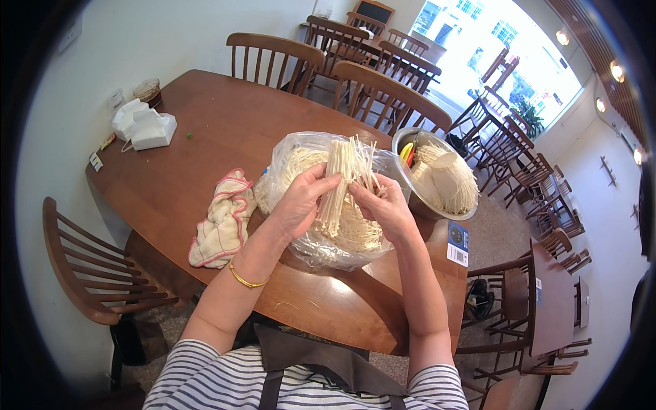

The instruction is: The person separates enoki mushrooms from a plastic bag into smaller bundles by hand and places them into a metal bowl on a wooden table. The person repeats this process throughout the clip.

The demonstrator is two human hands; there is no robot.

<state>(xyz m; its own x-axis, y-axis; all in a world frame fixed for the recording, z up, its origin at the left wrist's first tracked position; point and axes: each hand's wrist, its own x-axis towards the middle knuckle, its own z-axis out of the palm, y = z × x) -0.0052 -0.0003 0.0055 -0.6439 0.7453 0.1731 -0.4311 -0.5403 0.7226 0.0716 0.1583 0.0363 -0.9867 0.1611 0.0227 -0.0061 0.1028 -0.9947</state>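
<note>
My left hand [302,200] grips a bundle of enoki mushrooms [336,189] from its left side, thumb across the stems. On the other side, my right hand [380,202] pinches a few thin strands at the bundle's right edge, some of them splayed apart near the top. Both hands are above a clear plastic bag [287,146] that lies open on the wooden table [225,123], filled with loose enoki strands [359,236]. To the right stands a metal bowl [402,136] holding thick enoki clumps [453,179] and a yellow and a red item, perhaps peppers [408,154].
A crumpled cream cloth with pink edging [225,220] lies left of the bag. Farther left are a tissue pack [148,128] and a jar [147,92]. A printed card [457,243] sits at the right edge. Wooden chairs [97,271] surround the table.
</note>
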